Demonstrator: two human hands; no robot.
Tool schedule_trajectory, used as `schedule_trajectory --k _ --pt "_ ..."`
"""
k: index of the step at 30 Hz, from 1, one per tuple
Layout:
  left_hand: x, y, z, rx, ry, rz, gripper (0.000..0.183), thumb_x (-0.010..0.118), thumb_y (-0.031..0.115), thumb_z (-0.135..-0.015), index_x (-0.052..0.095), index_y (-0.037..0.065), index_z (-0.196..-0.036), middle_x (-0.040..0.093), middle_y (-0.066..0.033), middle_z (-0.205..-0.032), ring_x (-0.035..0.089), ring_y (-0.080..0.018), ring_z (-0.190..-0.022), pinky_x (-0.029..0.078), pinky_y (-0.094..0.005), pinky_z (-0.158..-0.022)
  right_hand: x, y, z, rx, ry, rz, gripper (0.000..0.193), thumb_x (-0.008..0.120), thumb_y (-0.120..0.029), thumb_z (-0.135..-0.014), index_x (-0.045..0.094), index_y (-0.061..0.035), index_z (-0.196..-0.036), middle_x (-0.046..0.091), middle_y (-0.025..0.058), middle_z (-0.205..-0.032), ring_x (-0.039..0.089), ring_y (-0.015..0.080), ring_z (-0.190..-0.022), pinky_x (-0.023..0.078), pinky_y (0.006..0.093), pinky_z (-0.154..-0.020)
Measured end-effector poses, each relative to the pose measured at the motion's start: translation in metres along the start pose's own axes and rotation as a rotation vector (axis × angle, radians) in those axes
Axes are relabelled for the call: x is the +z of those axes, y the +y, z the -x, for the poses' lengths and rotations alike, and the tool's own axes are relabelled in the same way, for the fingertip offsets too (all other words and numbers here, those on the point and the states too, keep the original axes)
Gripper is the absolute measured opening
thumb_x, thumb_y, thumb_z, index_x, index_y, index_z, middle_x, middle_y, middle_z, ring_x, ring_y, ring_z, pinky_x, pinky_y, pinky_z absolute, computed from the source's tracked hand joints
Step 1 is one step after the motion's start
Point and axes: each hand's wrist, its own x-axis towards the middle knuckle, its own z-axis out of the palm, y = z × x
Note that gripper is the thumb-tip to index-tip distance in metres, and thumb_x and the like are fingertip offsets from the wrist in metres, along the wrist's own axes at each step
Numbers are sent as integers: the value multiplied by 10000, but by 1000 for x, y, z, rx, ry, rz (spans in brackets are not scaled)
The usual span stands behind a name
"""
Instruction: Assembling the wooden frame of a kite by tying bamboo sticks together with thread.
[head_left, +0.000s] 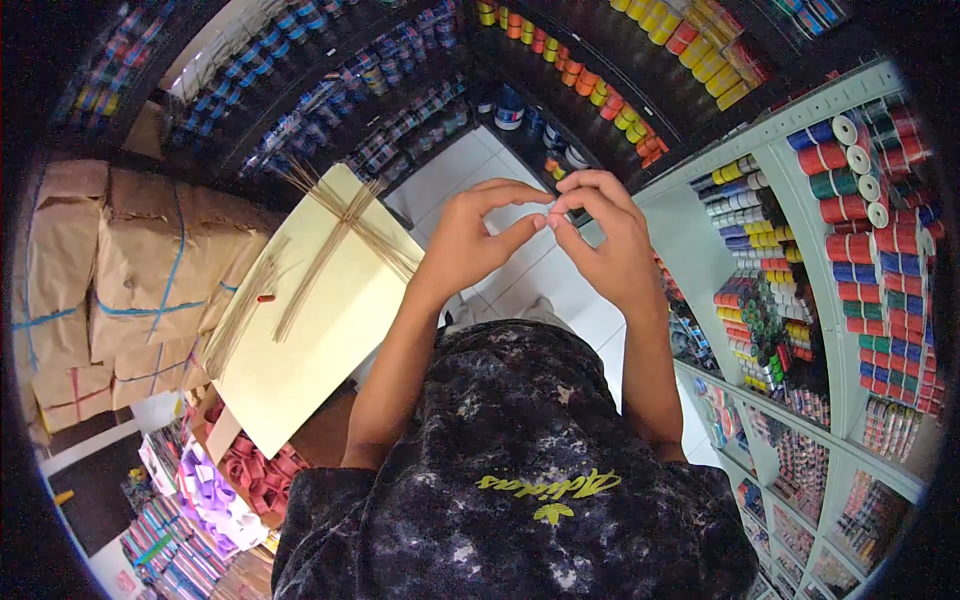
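My left hand (472,243) and my right hand (608,238) are raised in front of my chest, above the white tiled floor (560,290). Their fingertips meet in a pinch. Anything held between them is too small to make out. To the left lies a pale yellow sheet (310,340), tilted, with a bundle of thin straw-coloured strands (330,235) fanned across it. A small red piece (265,297) rests near the sheet's left edge. My dark patterned shirt (520,480) fills the lower middle.
Brown paper parcels tied with blue string (130,270) are stacked at the left. Grey shelves of coloured spools (850,230) stand at the right, with more spool racks (620,90) ahead. Bags of purple and red ribbon (225,485) lie at the lower left.
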Motion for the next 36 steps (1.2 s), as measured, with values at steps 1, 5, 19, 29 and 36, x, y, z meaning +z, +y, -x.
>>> schedule_trajectory --k 1,5,19,29,36 --pt "0 0 -1 -10 -9 16 211 763 121 -846 751 33 -1038 731 -136 -1040 701 -259 -958 515 -347 -865 0 -1 0 24 -1 -17 111 722 -75 -838 650 -25 -906 619 112 -1063 633 305 -1022 462 410 -1007" --pt "0 -4 0 13 -20 0 152 749 119 -855 759 34 -981 738 -119 -976 706 -235 -892 529 -331 -770 1 2 0 -6 0 9 108 718 -82 -842 648 -24 -902 626 107 -1033 640 303 -988 462 420 -1015" --pt "1 -7 2 45 28 -69 110 708 107 -850 754 31 -914 737 -109 -895 696 -215 -784 485 -298 -533 3 4 4 47 -33 -27 117 697 -63 -811 616 -13 -879 640 122 -1015 645 303 -971 496 377 -869" --pt "-14 -4 11 21 -80 -58 154 702 86 -848 749 20 -979 739 -115 -962 693 -233 -874 536 -352 -808 13 6 6 40 15 -91 117 658 -7 -806 570 -10 -883 628 130 -1017 647 278 -971 508 367 -846" --pt "-66 -39 46 -193 119 -102 287 710 97 -871 710 37 -1151 709 -130 -1118 652 -229 -1005 497 -334 -910 25 17 20 200 93 -406 93 606 56 -830 557 0 -887 609 86 -1035 603 117 -839 495 248 -717"
